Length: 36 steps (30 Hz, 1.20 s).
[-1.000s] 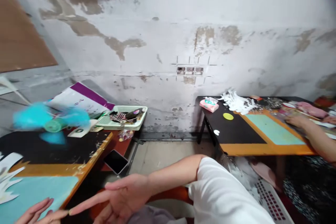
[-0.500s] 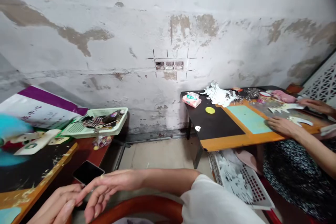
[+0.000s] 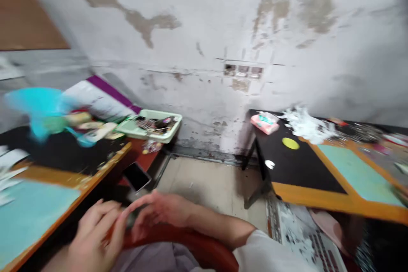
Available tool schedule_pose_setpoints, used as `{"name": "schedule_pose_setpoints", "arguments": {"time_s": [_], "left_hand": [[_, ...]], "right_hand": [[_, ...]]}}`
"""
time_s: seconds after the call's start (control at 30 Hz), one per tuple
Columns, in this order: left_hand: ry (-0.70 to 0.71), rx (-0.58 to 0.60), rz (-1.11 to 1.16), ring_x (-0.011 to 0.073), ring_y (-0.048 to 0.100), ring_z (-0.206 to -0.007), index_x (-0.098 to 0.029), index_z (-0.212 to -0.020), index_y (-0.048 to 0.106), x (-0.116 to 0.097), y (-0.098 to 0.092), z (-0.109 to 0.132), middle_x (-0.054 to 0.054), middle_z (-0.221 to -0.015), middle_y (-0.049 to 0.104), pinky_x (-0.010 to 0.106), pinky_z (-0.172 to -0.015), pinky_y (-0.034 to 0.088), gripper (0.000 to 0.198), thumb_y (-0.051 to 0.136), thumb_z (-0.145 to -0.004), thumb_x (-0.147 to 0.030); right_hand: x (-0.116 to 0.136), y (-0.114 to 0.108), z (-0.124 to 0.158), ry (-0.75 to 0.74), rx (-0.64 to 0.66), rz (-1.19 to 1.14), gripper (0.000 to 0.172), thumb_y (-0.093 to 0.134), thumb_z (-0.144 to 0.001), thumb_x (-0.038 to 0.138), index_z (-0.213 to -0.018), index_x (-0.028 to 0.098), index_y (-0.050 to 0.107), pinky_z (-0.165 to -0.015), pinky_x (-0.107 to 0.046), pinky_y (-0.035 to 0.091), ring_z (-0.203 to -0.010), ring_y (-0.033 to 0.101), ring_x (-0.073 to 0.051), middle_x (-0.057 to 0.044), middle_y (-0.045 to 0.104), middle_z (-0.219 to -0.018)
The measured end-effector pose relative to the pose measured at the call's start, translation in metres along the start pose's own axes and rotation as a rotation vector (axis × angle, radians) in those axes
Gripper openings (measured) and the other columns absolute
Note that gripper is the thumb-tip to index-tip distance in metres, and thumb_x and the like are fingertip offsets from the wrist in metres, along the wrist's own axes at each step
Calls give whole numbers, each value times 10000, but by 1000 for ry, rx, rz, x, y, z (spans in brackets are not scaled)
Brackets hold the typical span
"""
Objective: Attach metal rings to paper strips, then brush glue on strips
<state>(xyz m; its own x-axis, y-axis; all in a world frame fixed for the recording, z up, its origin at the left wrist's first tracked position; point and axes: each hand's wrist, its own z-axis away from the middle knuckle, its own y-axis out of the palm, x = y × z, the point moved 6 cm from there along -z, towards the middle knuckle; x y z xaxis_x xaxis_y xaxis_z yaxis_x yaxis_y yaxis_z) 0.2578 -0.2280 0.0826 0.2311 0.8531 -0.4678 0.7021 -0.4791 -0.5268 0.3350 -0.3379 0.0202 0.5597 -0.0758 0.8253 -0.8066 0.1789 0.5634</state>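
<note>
My left hand (image 3: 98, 229) is at the lower left, its fingers closed about the tip of my right index finger. My right hand (image 3: 165, 212) reaches across from the right, index finger stretched out and the other fingers loosely bent and apart, with no object seen in it. Motion blur softens both. Just beyond them a dark-screened phone (image 3: 137, 177) lies by the edge of a reddish-brown surface. Below the hands are the red-brown curved chair part (image 3: 204, 242) and grey cloth on my lap.
On the left table (image 3: 105, 170) are a blurred blue object (image 3: 40, 106), pale cutouts and a turquoise mat (image 3: 38, 208). A green basket (image 3: 168, 136) of odds and ends stands behind. The right table (image 3: 299, 193) bears a tissue pack (image 3: 265, 124), a yellow disc (image 3: 290, 143) and white feathery pieces (image 3: 306, 125).
The view has swung left, so more of the left table shows and the other person's hands have left the right side. My hands stay joined at the right index fingertip.
</note>
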Motion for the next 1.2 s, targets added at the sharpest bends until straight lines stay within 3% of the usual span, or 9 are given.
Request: {"name": "schedule_pose_setpoints", "arguments": {"time_s": [0.13,0.37,0.5,0.6,0.7,0.8,0.97,1.07,1.2], "left_hand": [[62,25,-203,176,598,-769,-230,-776,599,-14,-6,14,0,-796,604,442,-1027,464,103,548,-858,-194],[-31,-184,-276,171,571,-888,-199,-857,567,-12,-27,31,25,-865,592,491,-1080,391,152,459,-892,-98],[-110,-281,-305,170,562,-899,-196,-824,563,-9,-44,38,37,-876,573,496,-1102,375,174,440,-925,-124],[-232,-416,-334,184,555,-932,-184,-751,579,6,-75,44,61,-919,549,455,-1066,421,248,439,-956,-192],[-468,-634,-336,210,539,-1025,-166,-703,641,39,-119,57,90,-1041,524,408,-998,457,321,500,-962,-292],[-598,-732,-169,250,499,-1157,-164,-809,761,65,-141,65,110,-1130,523,417,-1018,431,273,609,-916,-363],[-727,-624,332,261,503,-1174,-199,-942,810,70,-112,62,111,-1163,545,391,-992,463,256,754,-778,-388],[-746,-473,593,285,488,-1232,-191,-999,805,54,-89,54,125,-1225,541,386,-1011,463,317,659,-809,-399],[-684,-354,770,303,486,-1247,-168,-1005,794,37,-74,46,144,-1233,552,405,-1025,461,387,525,-861,-406]], "right_hand": [[2,12,13,-62,6,51,752,315,-913,758,-1278,171,612,-773,-344,451,-722,621,-188,-39,661,-779],[-2,35,4,-47,39,206,712,335,-959,692,-1425,179,498,-798,-361,427,-776,594,-199,-68,663,-828],[1,51,-15,-69,86,357,675,290,-983,657,-1386,182,551,-805,-375,440,-803,588,-212,-74,659,-835],[7,60,-31,-141,83,467,593,287,-1016,579,-1386,191,543,-826,-377,454,-820,596,-207,-68,662,-851],[24,59,-45,-369,-87,507,456,402,-1023,459,-1410,230,477,-817,-354,472,-791,604,-188,-29,654,-810],[38,58,-60,-530,-192,530,313,466,-1007,395,-1235,225,598,-757,-313,488,-767,598,-170,-32,642,-832],[41,74,-86,-700,-158,875,226,587,-942,285,-1143,217,664,-773,-307,507,-862,608,-175,-77,642,-1031],[40,82,-86,-817,-126,968,308,589,-931,217,-1235,232,638,-789,-311,514,-877,607,-170,-72,637,-1047],[41,82,-83,-852,-114,984,315,610,-925,204,-1233,248,661,-737,-292,516,-836,614,-160,-48,634,-961]]}}
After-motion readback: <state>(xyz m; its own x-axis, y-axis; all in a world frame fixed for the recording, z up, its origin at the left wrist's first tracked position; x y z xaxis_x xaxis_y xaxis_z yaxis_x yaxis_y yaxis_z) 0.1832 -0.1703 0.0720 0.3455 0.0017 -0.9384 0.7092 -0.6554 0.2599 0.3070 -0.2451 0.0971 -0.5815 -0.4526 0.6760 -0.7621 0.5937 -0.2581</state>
